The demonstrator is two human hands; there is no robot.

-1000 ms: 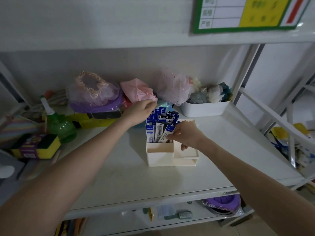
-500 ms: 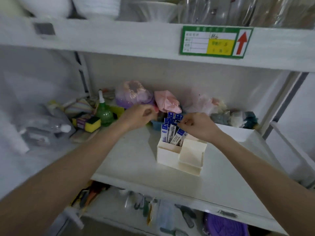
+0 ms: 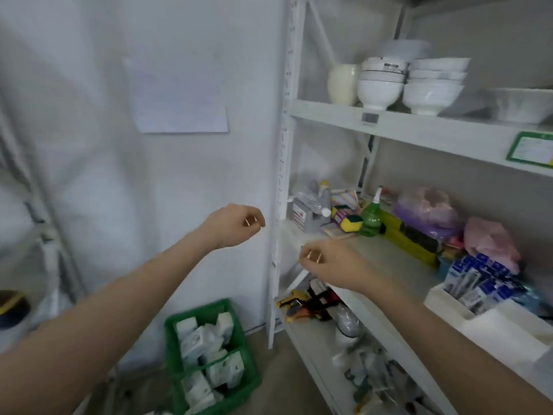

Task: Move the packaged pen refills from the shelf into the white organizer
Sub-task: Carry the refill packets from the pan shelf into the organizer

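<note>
Nearest, at lower right, white organizer (image 3: 449, 304) on the shelf (image 3: 398, 259), packed with upright packaged pen refills (image 3: 478, 283). Further out, right hand (image 3: 332, 265) over the shelf's front edge, fingers loosely curled, holding nothing. Beyond, left hand (image 3: 236, 224) before the wall, likewise curled and empty. Behind, green spray bottle (image 3: 372, 217).

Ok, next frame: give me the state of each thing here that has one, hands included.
left hand: fingers loosely curled, holding nothing, off the shelf
right hand: fingers loosely curled, holding nothing, above the shelf's front edge
white organizer: upright on the shelf, back compartment filled
pen refills: standing upright in the organizer
green crate: on the floor, filled with white packets
bowls: stacked on the upper shelf
</note>
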